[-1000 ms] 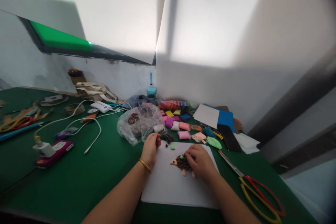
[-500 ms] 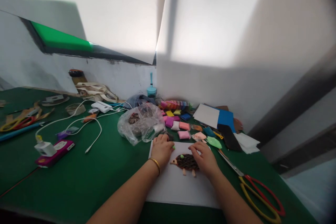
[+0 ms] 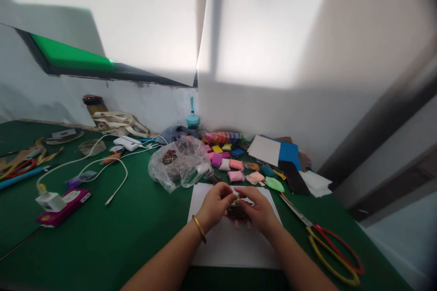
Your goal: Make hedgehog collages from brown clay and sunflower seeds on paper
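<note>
Over the white paper [image 3: 235,250], my left hand [image 3: 216,203] and my right hand [image 3: 256,207] meet with fingertips pinched together. Between them shows a small bit of light green clay [image 3: 236,197]. Just beneath, a hedgehog figure [image 3: 236,212] with dark spines and pale pink feet lies on the sheet. Both hands hide most of it, including its face. A gold bangle [image 3: 199,228] circles my left wrist.
Several packets of coloured clay, among them a pink one [image 3: 236,176] and a light green one [image 3: 274,184], lie behind the paper. Large scissors [image 3: 310,224] rest at the right. A clear plastic bag [image 3: 164,169] and a magenta power strip [image 3: 64,207] are on the left.
My left hand has moved right from the paper's upper left edge with the green clay. My right hand has come in to meet it above the hedgehog. The view has shifted slightly.
</note>
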A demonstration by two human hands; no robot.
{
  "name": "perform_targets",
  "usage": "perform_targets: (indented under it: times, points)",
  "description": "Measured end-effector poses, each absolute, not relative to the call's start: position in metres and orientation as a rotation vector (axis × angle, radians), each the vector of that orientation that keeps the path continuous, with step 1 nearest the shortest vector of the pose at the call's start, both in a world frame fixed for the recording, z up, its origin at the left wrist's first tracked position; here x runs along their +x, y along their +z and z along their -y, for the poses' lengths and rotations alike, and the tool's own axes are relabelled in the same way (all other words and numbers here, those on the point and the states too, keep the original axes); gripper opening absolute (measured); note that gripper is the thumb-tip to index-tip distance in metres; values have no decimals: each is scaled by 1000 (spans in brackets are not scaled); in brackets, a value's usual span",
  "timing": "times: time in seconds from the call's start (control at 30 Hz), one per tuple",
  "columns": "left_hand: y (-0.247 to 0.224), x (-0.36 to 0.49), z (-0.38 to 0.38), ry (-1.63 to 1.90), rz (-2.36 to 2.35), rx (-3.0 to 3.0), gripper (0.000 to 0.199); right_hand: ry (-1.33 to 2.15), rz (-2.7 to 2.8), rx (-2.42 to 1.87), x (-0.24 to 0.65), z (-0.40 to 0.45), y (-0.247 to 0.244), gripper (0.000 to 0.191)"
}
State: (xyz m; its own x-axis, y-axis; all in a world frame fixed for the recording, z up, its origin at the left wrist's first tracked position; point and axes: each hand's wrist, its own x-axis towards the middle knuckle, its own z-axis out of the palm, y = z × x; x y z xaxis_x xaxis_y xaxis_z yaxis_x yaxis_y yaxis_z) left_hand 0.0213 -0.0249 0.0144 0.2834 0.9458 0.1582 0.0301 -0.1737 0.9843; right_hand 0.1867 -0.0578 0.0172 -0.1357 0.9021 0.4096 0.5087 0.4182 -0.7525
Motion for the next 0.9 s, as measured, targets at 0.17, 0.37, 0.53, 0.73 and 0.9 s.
perform_targets:
  times: [0.17, 0.37, 0.53, 0.73, 0.9]
  points:
    - [17, 23, 31, 1026, -837, 1190, 28, 496, 1838, -1188, 183, 62, 26, 11]
    - [15, 22, 34, 980, -768, 1259, 24, 398, 1924, -1192, 178, 63, 28, 10]
    - [19, 22, 38, 1094, -905, 1611, 12, 340, 1934, -1244, 177, 63, 22, 11]
    - [19, 10, 28, 1209, -984, 1611, 19, 452, 1529, -1345, 197, 54, 16, 18]
    - [16, -7, 10, 1273, -1069, 1407, 22, 592, 1292, -1389, 225, 45, 16, 32]
